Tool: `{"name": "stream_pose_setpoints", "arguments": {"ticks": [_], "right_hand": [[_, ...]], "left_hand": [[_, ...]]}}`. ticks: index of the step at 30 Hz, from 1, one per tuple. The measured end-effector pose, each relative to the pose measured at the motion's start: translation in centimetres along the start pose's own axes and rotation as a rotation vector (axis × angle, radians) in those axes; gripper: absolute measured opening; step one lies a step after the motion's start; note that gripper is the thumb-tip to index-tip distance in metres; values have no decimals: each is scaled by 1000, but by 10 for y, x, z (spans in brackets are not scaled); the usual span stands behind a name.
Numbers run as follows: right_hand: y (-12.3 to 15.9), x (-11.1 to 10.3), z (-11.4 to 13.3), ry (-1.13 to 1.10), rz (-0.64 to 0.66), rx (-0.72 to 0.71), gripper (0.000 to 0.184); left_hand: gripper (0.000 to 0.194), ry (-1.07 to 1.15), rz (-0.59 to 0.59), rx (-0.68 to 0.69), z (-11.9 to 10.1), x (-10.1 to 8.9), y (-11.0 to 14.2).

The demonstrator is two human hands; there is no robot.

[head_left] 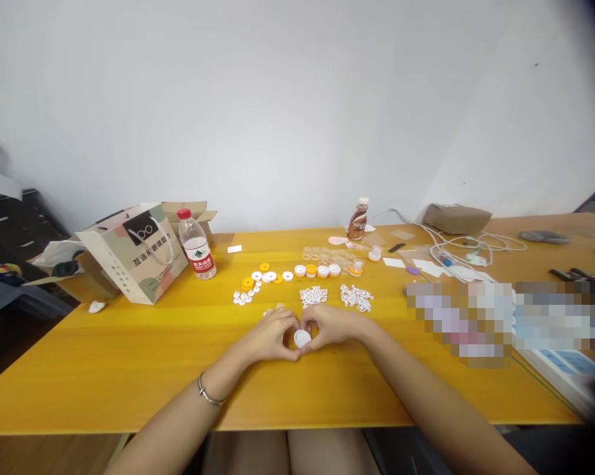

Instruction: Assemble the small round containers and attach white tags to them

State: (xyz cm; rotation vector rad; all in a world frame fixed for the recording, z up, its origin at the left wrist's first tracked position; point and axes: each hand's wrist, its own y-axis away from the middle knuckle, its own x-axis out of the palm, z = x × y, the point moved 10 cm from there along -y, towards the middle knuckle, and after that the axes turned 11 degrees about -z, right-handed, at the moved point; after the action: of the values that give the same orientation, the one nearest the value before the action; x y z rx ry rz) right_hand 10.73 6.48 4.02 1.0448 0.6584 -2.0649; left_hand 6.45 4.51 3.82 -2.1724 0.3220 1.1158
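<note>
Both my hands meet at the middle of the yellow table (129, 369). My left hand (272, 335) and my right hand (330, 326) pinch a small round white cap (302, 338) between their fingertips. My left wrist wears a thin bangle. Just beyond the hands lie heaps of small white parts (357, 297), white and yellow rings (258, 278), and a row of small orange-and-white pots (317, 270).
A paper gift bag (134, 257) and a water bottle with a red cap (196, 245) stand at the left. A brown drink bottle (357, 219), white cables (456, 247) and a brown pouch (456, 218) sit at the back right. Blurred papers lie at the right.
</note>
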Motion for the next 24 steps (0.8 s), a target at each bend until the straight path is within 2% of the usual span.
{"name": "stream_pose_setpoints", "arguments": {"ticks": [4, 6, 8, 11, 13, 17, 21, 24], "right_hand": [[0, -9, -5, -97, -31, -1, 19], [-2, -20, -14, -132, -95, 22, 21], [-3, -43, -32, -117, -242, 83, 22], [6, -87, -74, 43, -559, 265, 23], [16, -105, -99, 207, -662, 397, 21], [23, -107, -128, 444, -630, 496, 20], [21, -100, -138, 525, -589, 521, 24], [19, -100, -139, 528, -623, 509, 27]], "left_hand": [[28, -34, 2, -7, 1, 1, 0], [27, -28, 1, -13, 2, 1, 1], [27, -3, 0, -18, 2, 0, 1], [26, 32, 9, -17, 1, -1, 1], [26, 40, 13, -19, 1, 0, 1], [26, 32, 21, -22, 1, 0, 2], [26, 33, 31, -17, 0, 0, 1], [26, 43, 27, -10, 0, -1, 1]]}}
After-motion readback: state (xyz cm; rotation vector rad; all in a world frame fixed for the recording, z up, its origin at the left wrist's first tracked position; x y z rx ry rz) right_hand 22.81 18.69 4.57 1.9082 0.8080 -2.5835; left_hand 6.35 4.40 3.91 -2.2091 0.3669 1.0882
